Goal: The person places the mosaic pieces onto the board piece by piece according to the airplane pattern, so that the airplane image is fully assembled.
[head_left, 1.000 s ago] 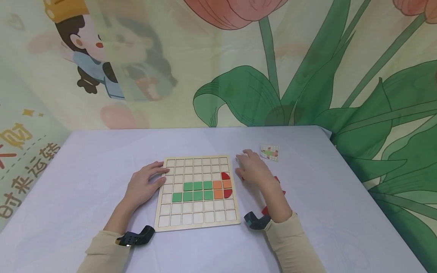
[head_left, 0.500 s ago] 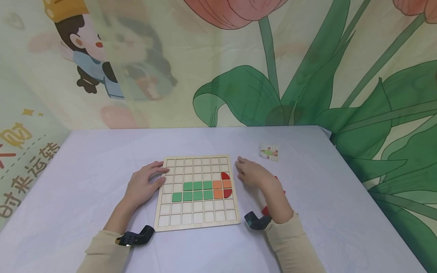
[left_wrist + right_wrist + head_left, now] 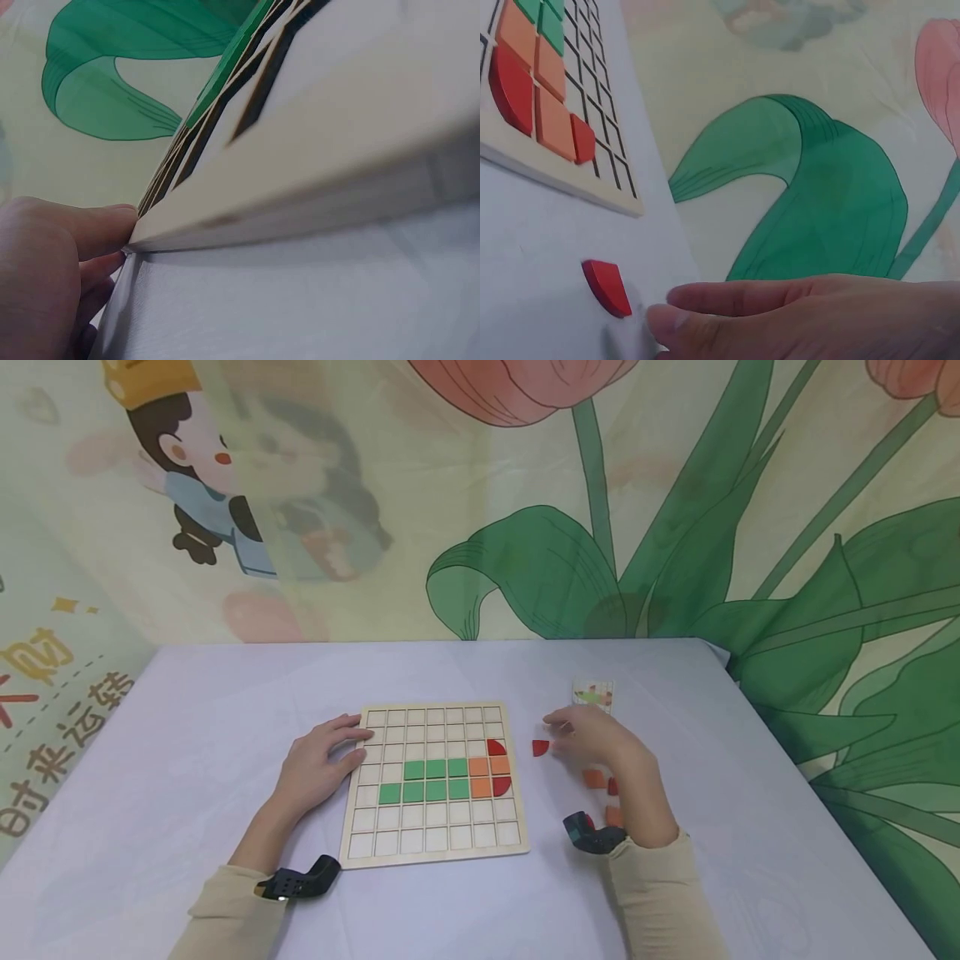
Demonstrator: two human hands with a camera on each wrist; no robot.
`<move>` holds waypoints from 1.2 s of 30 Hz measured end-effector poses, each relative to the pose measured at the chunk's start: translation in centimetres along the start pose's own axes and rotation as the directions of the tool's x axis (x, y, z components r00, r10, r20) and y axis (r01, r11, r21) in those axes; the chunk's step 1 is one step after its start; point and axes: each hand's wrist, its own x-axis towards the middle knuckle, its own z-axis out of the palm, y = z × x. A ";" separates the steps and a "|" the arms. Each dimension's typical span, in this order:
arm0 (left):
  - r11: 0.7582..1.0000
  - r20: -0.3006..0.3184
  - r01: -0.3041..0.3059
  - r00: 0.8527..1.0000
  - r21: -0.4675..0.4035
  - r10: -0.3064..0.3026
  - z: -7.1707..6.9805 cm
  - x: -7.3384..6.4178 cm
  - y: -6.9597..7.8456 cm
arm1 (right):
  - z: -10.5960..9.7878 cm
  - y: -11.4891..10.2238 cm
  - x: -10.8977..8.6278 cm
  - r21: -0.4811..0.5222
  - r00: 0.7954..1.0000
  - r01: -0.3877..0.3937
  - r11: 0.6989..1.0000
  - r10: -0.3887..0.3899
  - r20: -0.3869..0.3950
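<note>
A wooden grid board [image 3: 435, 860] lies on the table, with green square tiles [image 3: 435, 791], orange square tiles [image 3: 479, 787] and two rounded red tiles [image 3: 501, 786] in its cells. My left hand [image 3: 318, 764] rests against the board's left edge; the left wrist view has its fingertips touching the rim. To the right of the board my right hand [image 3: 603, 739] hovers with thumb and fingers near each other and nothing visible between them. Just left of its fingertips lies a loose red quarter-circle tile [image 3: 540, 748], apart from the hand in the right wrist view [image 3: 607, 288].
A small picture card [image 3: 594, 693] lies behind the right hand, partly covered by it. Loose orange tiles [image 3: 594, 779] and red tiles [image 3: 612, 787] lie near the right forearm, some partly hidden. A printed wall cloth [image 3: 525, 568] hangs behind the table.
My right hand has moved to the right, uncovering the red quarter-circle tile beside the board and orange tiles near the wrist. It now overlaps the card's lower edge. My left hand has stayed put.
</note>
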 end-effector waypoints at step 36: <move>1.000 0.009 0.014 1.000 -0.011 -0.014 0.1 0.0 -0.1 | 2.2 -2.6 2.1 0.083 0.983 0.090 0.992 -0.075 -0.168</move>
